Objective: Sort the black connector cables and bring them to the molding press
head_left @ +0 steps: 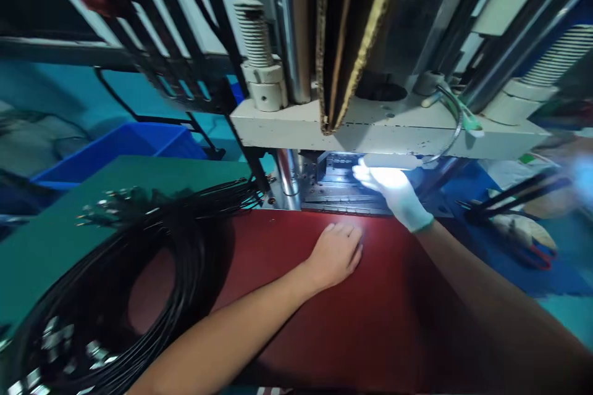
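Observation:
My left hand (337, 251), bare, rests on the red work surface (370, 321) with its fingers curled in. Nothing shows sticking out of it. A white glove covers my right hand (393, 188), which reaches under the pale press plate (393, 129). Its fingers are stretched out and somewhat apart, beside the metal mould block (340, 166). Strong light washes out part of the glove, and I cannot tell whether the fingertips touch the block. The flat metal base (343, 203) of the press lies below that hand.
A coil of black cables (185, 259) with metal connectors lies at left, partly over the green mat (41, 247). Behind it stands a blue bin (120, 142). Folded cardboard (331, 117) hangs before the press. Blurred tools with red handles (540, 256) lie on the right-hand blue surface (504, 278).

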`<action>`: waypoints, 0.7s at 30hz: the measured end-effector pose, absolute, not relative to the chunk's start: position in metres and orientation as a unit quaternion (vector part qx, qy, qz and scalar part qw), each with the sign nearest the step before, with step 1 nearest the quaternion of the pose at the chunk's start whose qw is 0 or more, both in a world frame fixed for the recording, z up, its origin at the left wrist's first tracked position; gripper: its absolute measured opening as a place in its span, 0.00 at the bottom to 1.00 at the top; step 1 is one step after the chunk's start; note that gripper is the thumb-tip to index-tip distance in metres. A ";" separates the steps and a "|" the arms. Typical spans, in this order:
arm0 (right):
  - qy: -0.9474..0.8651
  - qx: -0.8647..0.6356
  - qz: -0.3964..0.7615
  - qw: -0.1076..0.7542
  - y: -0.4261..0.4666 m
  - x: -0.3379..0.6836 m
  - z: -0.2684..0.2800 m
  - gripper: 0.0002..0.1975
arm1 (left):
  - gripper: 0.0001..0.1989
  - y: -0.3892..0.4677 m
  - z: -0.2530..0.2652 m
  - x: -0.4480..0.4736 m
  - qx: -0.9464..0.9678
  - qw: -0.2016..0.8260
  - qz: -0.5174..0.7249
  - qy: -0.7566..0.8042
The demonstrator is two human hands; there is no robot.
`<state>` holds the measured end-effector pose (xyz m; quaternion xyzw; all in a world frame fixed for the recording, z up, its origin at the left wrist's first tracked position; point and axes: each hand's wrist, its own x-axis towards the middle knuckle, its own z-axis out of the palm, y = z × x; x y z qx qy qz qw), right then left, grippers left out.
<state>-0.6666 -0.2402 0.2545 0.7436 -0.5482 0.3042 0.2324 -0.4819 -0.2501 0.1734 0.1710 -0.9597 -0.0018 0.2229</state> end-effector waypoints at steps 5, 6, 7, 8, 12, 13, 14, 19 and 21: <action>-0.549 0.749 0.217 0.301 -0.234 -0.659 0.212 0.20 | 0.11 -0.224 0.199 -0.456 0.221 0.186 0.008 -0.957; -0.551 0.752 0.194 0.305 -0.236 -0.658 0.207 0.21 | 0.13 -0.219 0.208 -0.440 0.223 0.177 0.009 -0.959; -0.554 0.754 0.180 0.303 -0.238 -0.658 0.204 0.23 | 0.14 -0.218 0.217 -0.419 0.230 0.182 0.009 -0.956; -0.559 0.755 0.169 0.299 -0.238 -0.659 0.203 0.25 | 0.13 -0.220 0.225 -0.394 0.252 0.208 0.019 -0.945; -0.571 0.755 0.147 0.287 -0.237 -0.662 0.205 0.27 | 0.19 -0.280 0.245 -0.274 0.444 0.268 0.122 -0.846; -0.570 0.756 0.149 0.284 -0.236 -0.663 0.206 0.26 | 0.26 -0.304 0.246 -0.246 0.473 0.239 0.127 -0.839; -0.570 0.756 0.153 0.283 -0.236 -0.664 0.205 0.25 | 0.34 -0.329 0.246 -0.221 0.497 0.200 0.103 -0.838; -0.571 0.748 0.172 0.291 -0.237 -0.664 0.199 0.25 | 0.48 -0.408 0.236 -0.161 0.505 0.034 -0.029 -0.862; -0.569 0.746 0.176 0.298 -0.237 -0.664 0.197 0.24 | 0.50 -0.418 0.232 -0.162 0.530 -0.002 0.001 -0.848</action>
